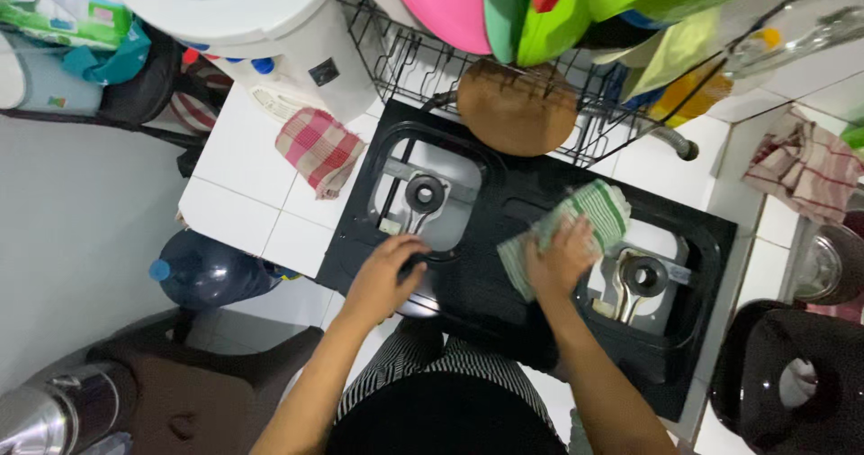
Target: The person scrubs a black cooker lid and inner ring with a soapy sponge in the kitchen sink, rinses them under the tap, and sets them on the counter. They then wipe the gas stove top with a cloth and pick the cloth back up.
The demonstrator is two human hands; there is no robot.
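Right hand (pixel 560 259) pressed flat on green-and-white striped cloth (pixel 567 230), fingers spread over it, not clenched. Cloth sits on top of black two-burner stove (pixel 490 203), between left burner (pixel 425 192) and right burner (pixel 641 277). Left hand (pixel 387 275) at stove's front edge, fingers curled around small dark knob; can't tell how tight. Stove sits on white tiled desk (pixel 243 185). Red plaid cloth (pixel 319 149) lies just left of stove. Dish rack (pixel 504 68) with colourful plates behind it.
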